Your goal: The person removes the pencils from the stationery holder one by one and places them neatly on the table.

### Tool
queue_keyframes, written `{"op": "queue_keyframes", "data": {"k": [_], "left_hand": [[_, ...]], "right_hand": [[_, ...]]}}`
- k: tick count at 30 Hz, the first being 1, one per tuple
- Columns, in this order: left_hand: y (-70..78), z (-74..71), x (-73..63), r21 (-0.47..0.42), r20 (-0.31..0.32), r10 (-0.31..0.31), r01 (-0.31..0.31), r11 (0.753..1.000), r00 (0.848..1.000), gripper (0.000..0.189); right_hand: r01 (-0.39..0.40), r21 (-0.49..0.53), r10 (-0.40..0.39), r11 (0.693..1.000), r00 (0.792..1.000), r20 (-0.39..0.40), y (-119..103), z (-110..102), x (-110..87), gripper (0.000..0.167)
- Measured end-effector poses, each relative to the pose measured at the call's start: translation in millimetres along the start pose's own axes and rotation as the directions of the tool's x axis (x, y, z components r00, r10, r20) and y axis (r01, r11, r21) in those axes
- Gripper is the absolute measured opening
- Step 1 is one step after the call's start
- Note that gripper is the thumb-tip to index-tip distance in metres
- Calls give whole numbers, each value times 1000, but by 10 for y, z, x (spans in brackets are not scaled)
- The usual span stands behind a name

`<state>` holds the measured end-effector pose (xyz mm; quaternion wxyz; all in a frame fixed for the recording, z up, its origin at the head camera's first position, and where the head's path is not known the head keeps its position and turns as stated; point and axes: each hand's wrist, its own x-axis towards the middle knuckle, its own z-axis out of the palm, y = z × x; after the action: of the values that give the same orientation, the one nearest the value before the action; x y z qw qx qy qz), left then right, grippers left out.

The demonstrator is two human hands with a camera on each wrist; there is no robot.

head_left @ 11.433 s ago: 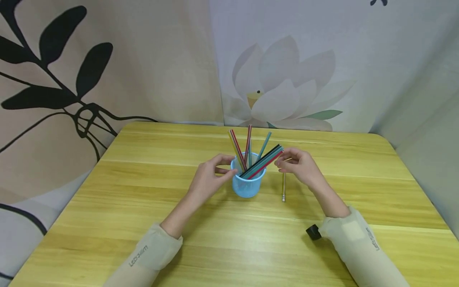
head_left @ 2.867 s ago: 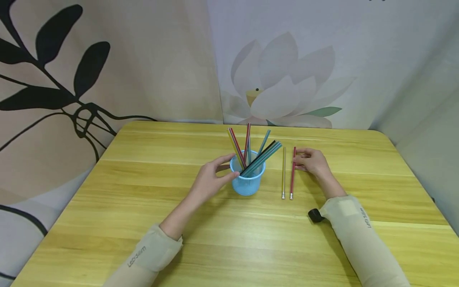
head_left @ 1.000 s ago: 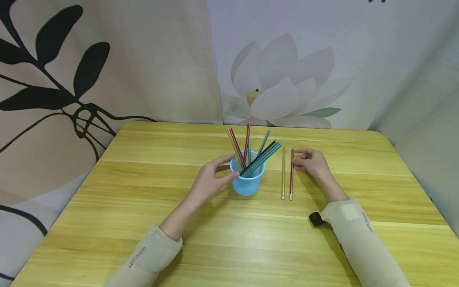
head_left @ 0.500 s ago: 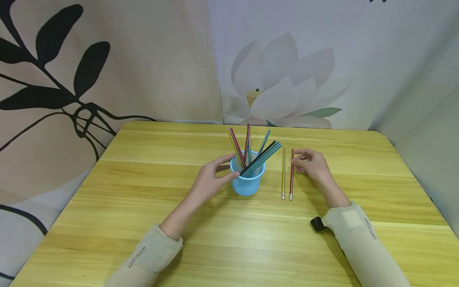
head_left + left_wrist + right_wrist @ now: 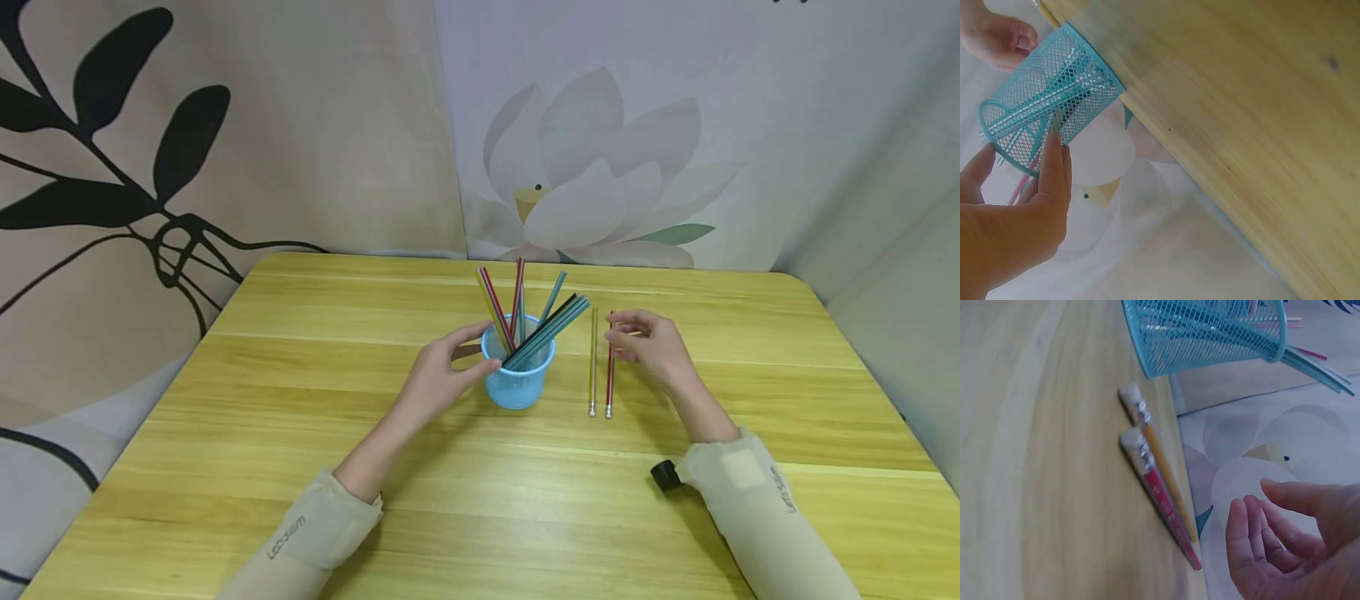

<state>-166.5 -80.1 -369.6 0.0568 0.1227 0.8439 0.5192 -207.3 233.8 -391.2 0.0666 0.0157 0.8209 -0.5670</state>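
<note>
A blue mesh pencil cup (image 5: 516,390) stands on the table with several pencils (image 5: 546,333) leaning in it, among them teal, black, red and yellow ones. My left hand (image 5: 435,375) holds the cup by its left side, thumb and fingers at the rim; the left wrist view shows these fingers (image 5: 1052,165) along the mesh. To the right of the cup lie a yellow pencil (image 5: 593,367) and a red pencil (image 5: 610,383), side by side, eraser ends toward me. Over the red pencil's far end hovers my right hand (image 5: 651,343), fingers loosely bent, holding nothing in the right wrist view.
The wooden table (image 5: 480,500) reaches back to a wall (image 5: 337,125) printed with a flower and dark leaves. A black wrist camera (image 5: 665,476) sits at the right sleeve, low over the tabletop.
Since the first frame, the yellow pencil's partner, a red pencil, has come out of the cup onto the table. Just now my right hand has let go of it and lifted slightly.
</note>
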Motion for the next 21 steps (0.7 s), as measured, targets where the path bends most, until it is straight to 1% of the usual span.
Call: {"op": "queue_keyframes", "data": {"k": [7, 21], "left_hand": [[-4, 3, -6, 6, -7, 15, -15, 1000, 1000, 60], [-5, 7, 0, 11, -7, 13, -13, 1000, 1000, 59]], "right_hand": [[23, -10, -23, 1000, 1000, 3, -98, 50, -71, 44], [95, 4, -95, 995, 995, 30, -272, 143, -168, 38]]}}
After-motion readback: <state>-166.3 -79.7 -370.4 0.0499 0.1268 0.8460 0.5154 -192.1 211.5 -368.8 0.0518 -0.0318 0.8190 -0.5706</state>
